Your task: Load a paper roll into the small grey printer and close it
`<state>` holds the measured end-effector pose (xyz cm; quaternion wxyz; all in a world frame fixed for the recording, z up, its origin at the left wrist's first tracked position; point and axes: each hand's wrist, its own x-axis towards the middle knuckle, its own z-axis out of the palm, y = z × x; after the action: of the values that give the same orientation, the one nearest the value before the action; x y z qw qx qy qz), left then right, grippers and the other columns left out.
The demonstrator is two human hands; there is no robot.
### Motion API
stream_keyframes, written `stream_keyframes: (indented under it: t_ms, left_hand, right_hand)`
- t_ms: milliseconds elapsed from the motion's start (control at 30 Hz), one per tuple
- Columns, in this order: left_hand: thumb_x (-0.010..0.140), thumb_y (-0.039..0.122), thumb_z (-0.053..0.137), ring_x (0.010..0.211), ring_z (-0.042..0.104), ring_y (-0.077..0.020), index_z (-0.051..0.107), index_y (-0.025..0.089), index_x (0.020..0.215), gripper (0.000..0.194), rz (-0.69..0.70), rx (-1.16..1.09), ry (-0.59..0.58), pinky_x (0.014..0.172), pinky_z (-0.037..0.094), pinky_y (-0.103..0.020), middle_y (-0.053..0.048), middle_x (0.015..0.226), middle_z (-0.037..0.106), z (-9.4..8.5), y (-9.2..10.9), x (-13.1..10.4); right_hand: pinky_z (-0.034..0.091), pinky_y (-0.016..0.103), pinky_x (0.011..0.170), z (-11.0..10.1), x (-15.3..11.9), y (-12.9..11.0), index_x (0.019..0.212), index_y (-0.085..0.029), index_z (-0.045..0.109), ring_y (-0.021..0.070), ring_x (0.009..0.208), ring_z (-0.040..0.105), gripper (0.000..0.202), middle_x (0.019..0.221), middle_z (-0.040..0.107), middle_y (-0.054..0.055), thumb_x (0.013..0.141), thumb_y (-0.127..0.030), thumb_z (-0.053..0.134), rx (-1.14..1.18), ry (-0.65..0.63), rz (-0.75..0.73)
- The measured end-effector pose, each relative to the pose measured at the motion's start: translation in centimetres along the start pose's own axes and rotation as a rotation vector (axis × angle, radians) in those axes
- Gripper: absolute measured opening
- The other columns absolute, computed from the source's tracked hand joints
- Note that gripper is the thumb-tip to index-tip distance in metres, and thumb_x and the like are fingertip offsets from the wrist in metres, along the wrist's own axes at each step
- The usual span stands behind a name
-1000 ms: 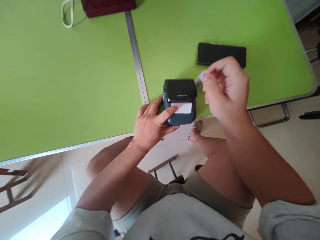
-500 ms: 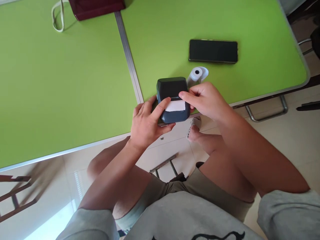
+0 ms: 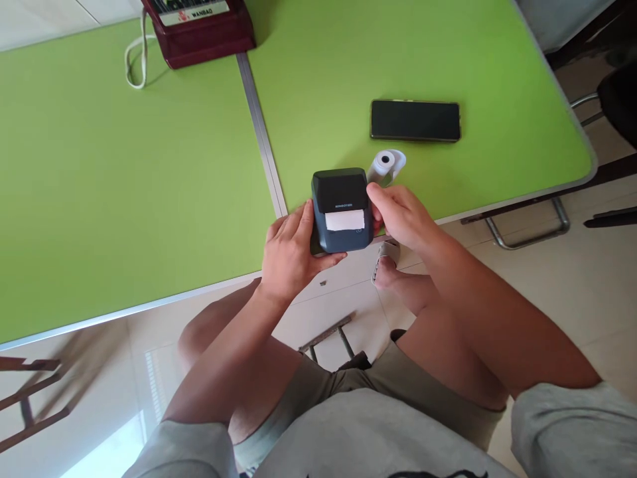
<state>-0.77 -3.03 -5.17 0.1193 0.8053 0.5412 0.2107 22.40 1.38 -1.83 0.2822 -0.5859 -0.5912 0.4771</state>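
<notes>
A small dark blue and black receipt printer (image 3: 343, 189) is at the table's near edge, its black cover closed. A short strip of white paper (image 3: 345, 220) sticks out of its slot. My left hand (image 3: 291, 249) grips the printer's left side, with the thumb along the lower front edge. On the opposite side, my right hand (image 3: 401, 212) holds the printer, its thumb by the upper right corner and the other fingers partly hidden. Just behind my right hand lies a white paper roll (image 3: 383, 166) with a loose end curling out.
A black smartphone (image 3: 415, 121) lies on the green table (image 3: 164, 186) beyond the roll. At the back left stands a dark red box-like object (image 3: 209, 43) with a white cord (image 3: 144, 63). A metal strip (image 3: 261, 129) runs across the table. My legs are below the edge.
My left fingers and right thumb have come off the printer's top and now rest at its sides, uncovering the lettering and paper strip. The view has tilted up a little.
</notes>
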Motion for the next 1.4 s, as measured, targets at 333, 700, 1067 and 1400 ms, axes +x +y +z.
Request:
stream_keyframes:
  t_ms: [333,700,1067,1400]
  left_hand:
    - [0.079,0.082,0.070,0.132,0.067,-0.0351,0.054,0.015,0.151,0.100,0.023,-0.078,0.068,0.110,0.055,-0.049,-0.018,0.146,0.066,-0.1,-0.2,0.1]
    - [0.085,0.087,0.058,0.134,0.065,-0.0349,0.048,0.008,0.154,0.105,0.048,0.006,0.059,0.112,0.052,-0.048,-0.022,0.144,0.067,0.1,0.3,0.0]
    - [0.088,0.082,0.059,0.130,0.067,-0.0330,0.049,0.007,0.153,0.100,0.069,0.018,0.076,0.111,0.051,-0.045,-0.022,0.141,0.069,0.1,0.2,-0.3]
    - [0.088,0.080,0.061,0.129,0.068,-0.0328,0.048,0.004,0.153,0.101,0.101,0.034,0.086,0.111,0.051,-0.044,-0.023,0.140,0.069,0.1,0.2,-0.2]
  right_hand:
    - [0.033,0.025,0.044,-0.5,-0.2,-0.8,0.057,-0.023,0.039,0.0104,0.048,0.047,0.063,0.054,0.047,-0.003,0.082,-0.072,0.070,-0.039,-0.082,0.035]
    - [0.032,0.027,0.044,-1.2,0.3,-4.7,0.067,-0.026,0.034,0.0102,0.041,0.048,0.047,0.051,0.050,-0.008,0.080,-0.024,0.079,-0.145,0.134,-0.061]
    - [0.050,0.039,0.075,0.4,1.9,-5.9,0.100,-0.028,0.073,0.0265,0.088,0.072,0.025,0.105,0.081,0.002,0.081,-0.013,0.069,-0.787,0.139,-0.311]
    - [0.037,0.035,0.065,0.1,2.3,-7.6,0.120,-0.029,0.074,0.0282,0.083,0.070,0.038,0.101,0.081,0.007,0.085,-0.017,0.065,-1.095,-0.100,-0.193]
